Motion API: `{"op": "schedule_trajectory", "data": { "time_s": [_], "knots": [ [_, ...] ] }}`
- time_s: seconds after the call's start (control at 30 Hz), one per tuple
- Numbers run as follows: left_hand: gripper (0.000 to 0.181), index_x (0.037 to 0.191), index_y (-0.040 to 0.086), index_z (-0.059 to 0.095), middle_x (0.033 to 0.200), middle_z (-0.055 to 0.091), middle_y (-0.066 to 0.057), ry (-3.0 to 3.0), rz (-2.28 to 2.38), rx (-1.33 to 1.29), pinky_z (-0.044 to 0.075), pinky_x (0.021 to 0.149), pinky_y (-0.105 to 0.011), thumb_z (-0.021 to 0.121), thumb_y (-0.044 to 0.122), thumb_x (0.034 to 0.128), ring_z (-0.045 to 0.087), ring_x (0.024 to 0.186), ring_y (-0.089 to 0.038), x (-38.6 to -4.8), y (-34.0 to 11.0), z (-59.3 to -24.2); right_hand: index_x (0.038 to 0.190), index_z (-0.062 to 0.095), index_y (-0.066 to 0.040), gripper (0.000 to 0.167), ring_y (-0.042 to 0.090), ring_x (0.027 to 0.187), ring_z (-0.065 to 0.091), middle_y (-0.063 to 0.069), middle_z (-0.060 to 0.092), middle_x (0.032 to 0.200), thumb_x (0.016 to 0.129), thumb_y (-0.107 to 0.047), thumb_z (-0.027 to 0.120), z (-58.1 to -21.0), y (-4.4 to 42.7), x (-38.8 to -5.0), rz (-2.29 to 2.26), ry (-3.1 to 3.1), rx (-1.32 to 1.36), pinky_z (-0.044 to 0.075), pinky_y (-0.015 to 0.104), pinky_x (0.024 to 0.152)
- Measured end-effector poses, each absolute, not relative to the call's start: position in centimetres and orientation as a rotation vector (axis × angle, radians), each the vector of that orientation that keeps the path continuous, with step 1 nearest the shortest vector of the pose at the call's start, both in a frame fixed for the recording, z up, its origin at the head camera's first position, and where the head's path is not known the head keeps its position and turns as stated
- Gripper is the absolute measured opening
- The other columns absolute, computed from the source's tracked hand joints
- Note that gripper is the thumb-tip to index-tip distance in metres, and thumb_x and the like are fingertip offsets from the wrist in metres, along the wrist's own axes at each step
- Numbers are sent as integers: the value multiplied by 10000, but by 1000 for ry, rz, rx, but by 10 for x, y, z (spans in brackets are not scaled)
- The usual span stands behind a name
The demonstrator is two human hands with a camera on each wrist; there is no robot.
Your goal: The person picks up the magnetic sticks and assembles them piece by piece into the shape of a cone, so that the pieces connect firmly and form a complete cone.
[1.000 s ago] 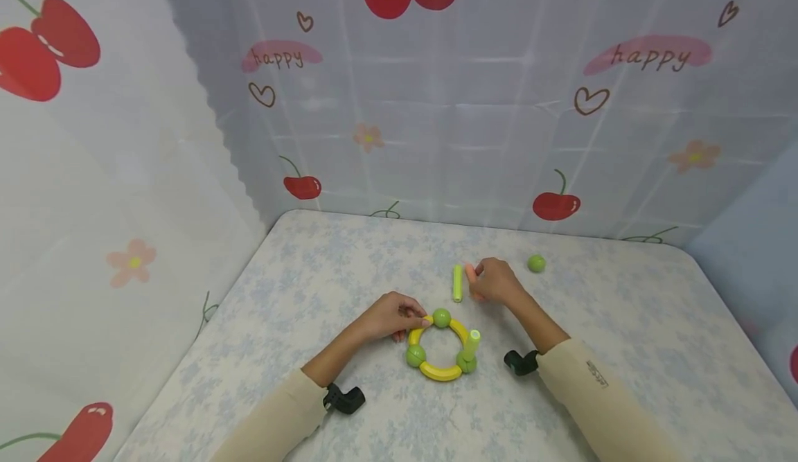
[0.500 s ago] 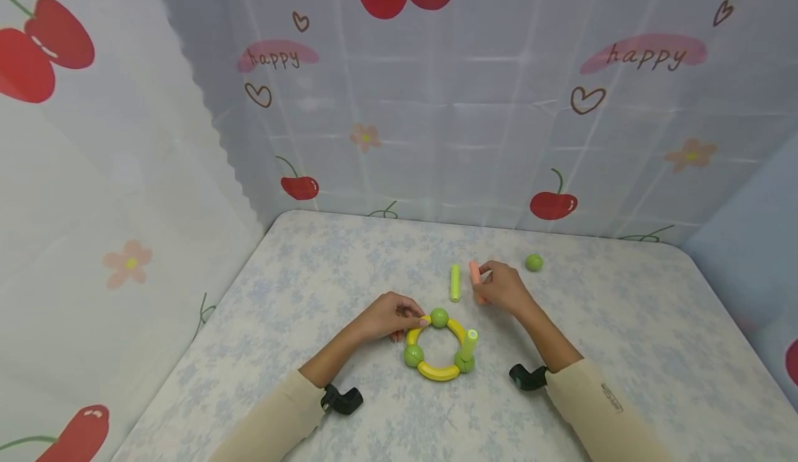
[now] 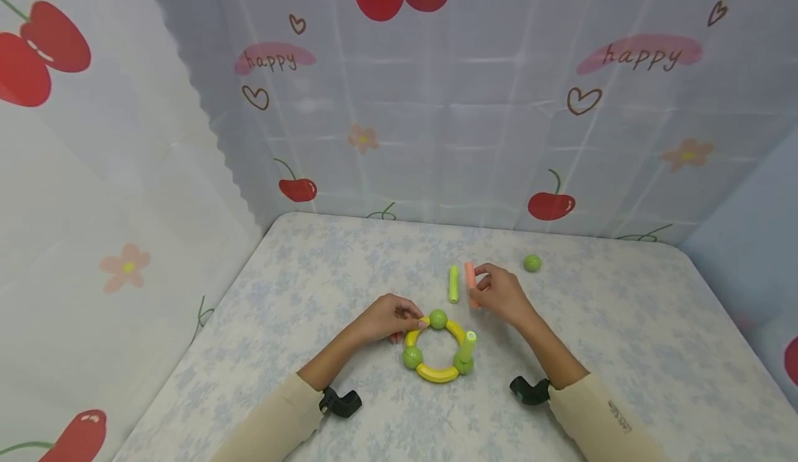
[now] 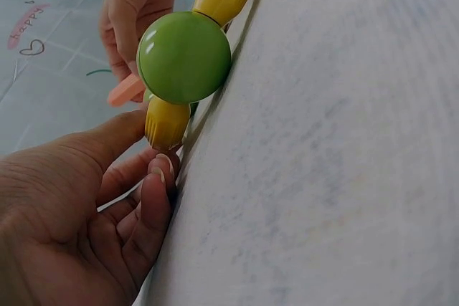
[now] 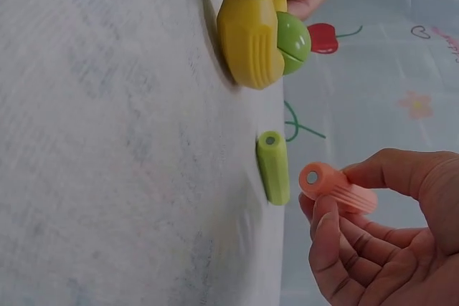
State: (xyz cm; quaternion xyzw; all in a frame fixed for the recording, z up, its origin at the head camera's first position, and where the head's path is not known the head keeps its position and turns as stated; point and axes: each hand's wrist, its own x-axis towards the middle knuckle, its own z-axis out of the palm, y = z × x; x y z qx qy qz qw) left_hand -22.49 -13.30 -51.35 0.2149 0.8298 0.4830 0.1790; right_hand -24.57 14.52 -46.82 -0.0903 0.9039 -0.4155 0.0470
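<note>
On the table lies a ring of curved yellow rods [image 3: 438,375] joined by green balls [image 3: 412,357]. My left hand [image 3: 388,318] pinches a yellow rod at the ring's upper left, thumb on top. From the ring's right-hand ball rises a light green rod [image 3: 469,346], standing nearly upright. My right hand [image 3: 501,294] holds a salmon-pink rod [image 5: 337,185] between thumb and fingers; a round grey disc shows in its end in the right wrist view. Just left of that rod, a second light green rod [image 3: 454,284] lies loose on the table.
A single green ball [image 3: 532,263] sits at the back right, beyond my right hand. The patterned tabletop [image 3: 324,261] meets a hanging cloth printed with cherries [image 3: 551,206] at its back edge. Black wrist cameras [image 3: 340,402] are worn on both wrists.
The right hand has drawn slightly toward me and lifted the pink rod, which now stands more upright in its fingers. The left hand and the ring keep their places.
</note>
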Motion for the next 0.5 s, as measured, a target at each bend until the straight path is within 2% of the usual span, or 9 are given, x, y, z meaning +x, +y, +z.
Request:
{"op": "schedule_trajectory", "data": {
  "time_s": [0.5],
  "knots": [
    [173, 1024, 138, 779, 701, 664, -13, 2334, 1388, 603, 495, 435, -269, 749, 291, 949, 555, 457, -143, -225, -132, -514, 1308, 587, 7, 430, 167, 765, 682, 80, 730, 944, 927, -115, 744, -459, 134, -231, -1402, 2699, -481, 532, 306, 613]
  ]
}}
